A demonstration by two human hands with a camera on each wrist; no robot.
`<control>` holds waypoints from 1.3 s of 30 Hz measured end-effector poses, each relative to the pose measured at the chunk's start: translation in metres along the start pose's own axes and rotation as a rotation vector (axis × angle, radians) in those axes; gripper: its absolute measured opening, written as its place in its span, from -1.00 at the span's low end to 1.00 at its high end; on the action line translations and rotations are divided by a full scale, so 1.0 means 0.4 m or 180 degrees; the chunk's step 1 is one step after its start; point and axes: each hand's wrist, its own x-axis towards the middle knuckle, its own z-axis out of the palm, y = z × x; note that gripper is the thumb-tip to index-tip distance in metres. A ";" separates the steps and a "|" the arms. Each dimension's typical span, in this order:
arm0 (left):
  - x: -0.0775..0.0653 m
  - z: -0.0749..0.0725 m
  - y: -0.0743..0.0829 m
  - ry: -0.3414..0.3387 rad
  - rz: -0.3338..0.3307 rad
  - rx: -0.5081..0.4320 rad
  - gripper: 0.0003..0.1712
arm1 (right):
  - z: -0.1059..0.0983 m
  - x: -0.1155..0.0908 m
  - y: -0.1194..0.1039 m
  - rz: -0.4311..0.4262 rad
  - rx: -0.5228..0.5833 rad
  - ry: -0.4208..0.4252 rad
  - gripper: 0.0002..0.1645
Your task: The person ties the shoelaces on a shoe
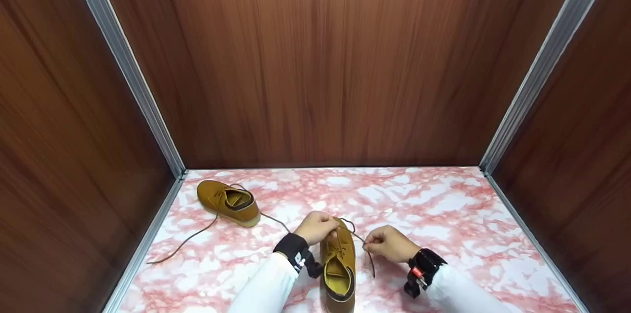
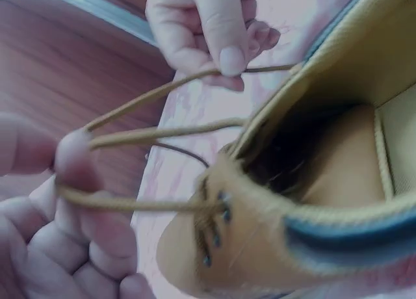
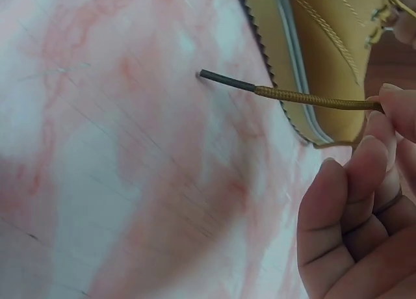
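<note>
- Shoe [image 1: 347, 253], a tan low-cut lace-up with a dark padded collar, stands upright on the near part of the desk [image 1: 434, 204], its toe pointing away from you and its heel toward you.
- Your left hand [image 1: 317, 227] is above the toe end, slightly to the left; its thumb and index finger pinch the brown lace [image 1: 357, 236], which bends round the fingertip, and your other fingers are curled.
- Your right hand [image 1: 393, 244] is just beside the shoe on its right; thumb and index finger are pressed together on the lace near one end, with the remaining fingers loosely bent.
- Past your right fingertips, a short length of lace sticks out freely, finishing in a dark tip [image 3: 227, 80].
- Strands of lace run from the shoe's eyelets [image 2: 225, 208] to your left fingers, and one stretches across to your right hand.
- The matching second shoe [image 1: 212, 193] sits upright at the far left of the desk, well apart, its toe toward the left; one lace end trails toward you, and another length passes out of sight by your left wrist.
- You wear white sleeves [image 1: 268, 281] and black wristbands [image 1: 428, 260].
- Brown wood-grain panels [image 1: 335, 66] enclose the pink-and-white marbled desk.
</note>
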 end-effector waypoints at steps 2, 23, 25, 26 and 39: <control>-0.001 -0.009 -0.002 -0.0094 0.0031 -0.0035 -0.71 | -0.010 -0.001 -0.005 0.0040 0.0088 0.0012 -0.86; -0.003 -0.017 -0.045 0.0376 0.0291 0.0555 -0.77 | -0.057 0.015 -0.096 0.0226 0.0617 0.0226 -0.81; -0.003 -0.016 -0.046 0.0424 0.0322 0.0602 -0.78 | -0.058 0.015 -0.110 0.0259 0.0703 0.0256 -0.77; -0.003 -0.015 -0.046 0.0444 0.0328 0.0614 -0.78 | -0.058 0.015 -0.117 0.0262 0.0742 0.0283 -0.75; -0.001 -0.006 -0.050 0.0549 0.0309 0.0550 -0.74 | -0.010 0.019 -0.188 -0.0104 0.0680 0.1018 -0.87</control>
